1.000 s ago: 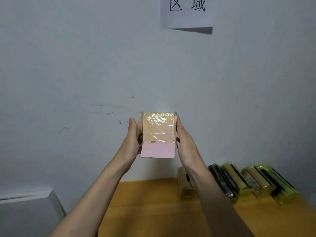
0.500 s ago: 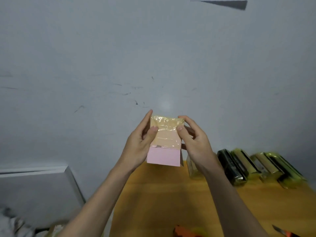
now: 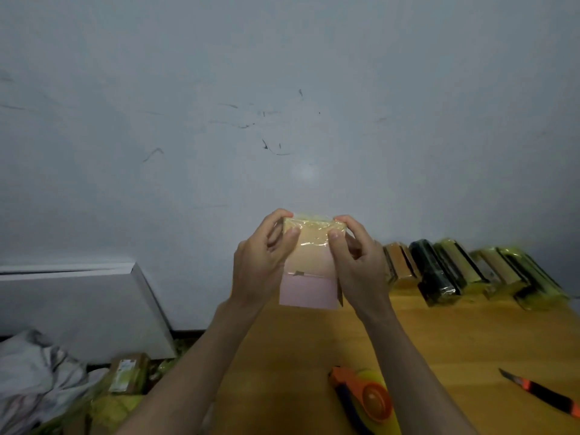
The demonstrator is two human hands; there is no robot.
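A small pink box (image 3: pixel 309 291), its upper part wrapped in yellowish clear tape, is held up in front of the grey wall above the wooden table (image 3: pixel 439 337). My left hand (image 3: pixel 262 265) grips its left side, thumb pressed on the taped front near the top. My right hand (image 3: pixel 357 262) grips the right side the same way, fingers curled over the top corner. The back of the box is hidden.
Several tape-wrapped boxes (image 3: pixel 439 271) lean in a row against the wall at the right. An orange tape dispenser (image 3: pixel 367 400) lies near the table's front, and an orange utility knife (image 3: pixel 543 394) further right. A white carton (image 3: pixel 78 296), cloth and parcels lie at the lower left.
The box has come lower and nearer the table. Both hands shifted from flat along its sides to thumbs on the taped front and fingers curled over the top. The view tilted down.
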